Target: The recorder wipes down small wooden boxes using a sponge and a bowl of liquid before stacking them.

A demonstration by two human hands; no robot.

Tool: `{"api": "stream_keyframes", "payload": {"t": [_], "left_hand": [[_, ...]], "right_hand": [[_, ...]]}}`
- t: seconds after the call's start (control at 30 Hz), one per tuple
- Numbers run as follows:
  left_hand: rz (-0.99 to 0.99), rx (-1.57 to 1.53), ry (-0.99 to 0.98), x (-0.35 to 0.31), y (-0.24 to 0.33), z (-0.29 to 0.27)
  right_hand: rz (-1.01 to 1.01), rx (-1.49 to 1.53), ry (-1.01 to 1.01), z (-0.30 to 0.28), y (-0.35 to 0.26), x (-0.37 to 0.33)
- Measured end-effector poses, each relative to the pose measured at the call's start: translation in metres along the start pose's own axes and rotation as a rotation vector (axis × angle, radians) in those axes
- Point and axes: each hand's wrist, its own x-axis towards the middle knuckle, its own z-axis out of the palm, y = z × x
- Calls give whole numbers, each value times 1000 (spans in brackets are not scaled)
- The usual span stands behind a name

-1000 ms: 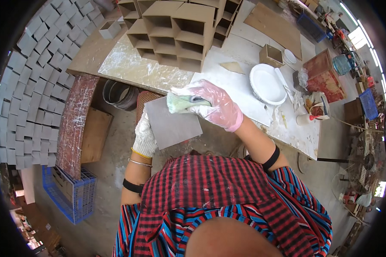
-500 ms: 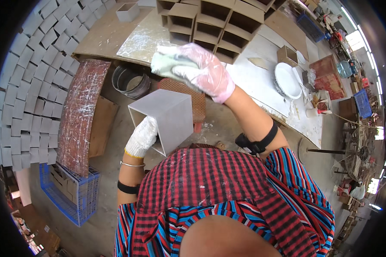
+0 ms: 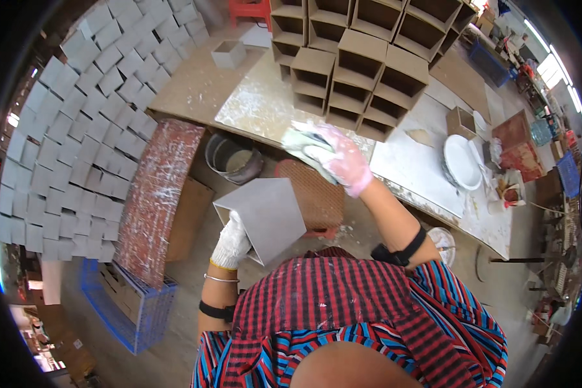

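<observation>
My left hand [image 3: 231,238], in a white knit glove with a yellow cuff, grips the wall of a grey open-ended box [image 3: 268,216] at its open end. Its thumb lies outside and the other fingers are partly hidden inside. The box is tilted, its smooth side facing up. Above and to the right of it, apart from it, my right hand [image 3: 339,158] wears a whitened pinkish glove. Its fingers are closed round a pale green cloth [image 3: 304,143]. Behind the box stands a stool with a brown patterned top [image 3: 320,197].
Stacked brown boxes [image 3: 362,61] stand on the worktable [image 3: 252,103]; a white basin [image 3: 462,161] sits at its right. A dark bucket [image 3: 233,158] is below the table edge. Grey boxes [image 3: 77,155] form a wall at left, beside a red-brown board [image 3: 155,200] and blue crate [image 3: 126,307].
The whole view has shifted, bringing the surroundings lower and rightward. My right hand with the cloth has come nearer to me, and the grey box has turned slightly in my left hand.
</observation>
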Motion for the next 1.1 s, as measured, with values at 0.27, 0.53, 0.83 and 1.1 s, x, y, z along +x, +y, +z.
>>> {"api": "stream_keyframes", "payload": {"t": [0.27, 0.53, 0.83, 1.1], "left_hand": [[-48, -833, 331, 92, 1, -57], [-36, -751, 346, 298, 9, -167], [-64, -711, 327, 575, -29, -249], [51, 49, 151, 694, -55, -271]], "right_hand": [[427, 125, -81, 20, 52, -64], [620, -57, -37, 88, 113, -66], [1055, 94, 172, 148, 84, -12], [1283, -7, 441, 171, 60, -9]]}}
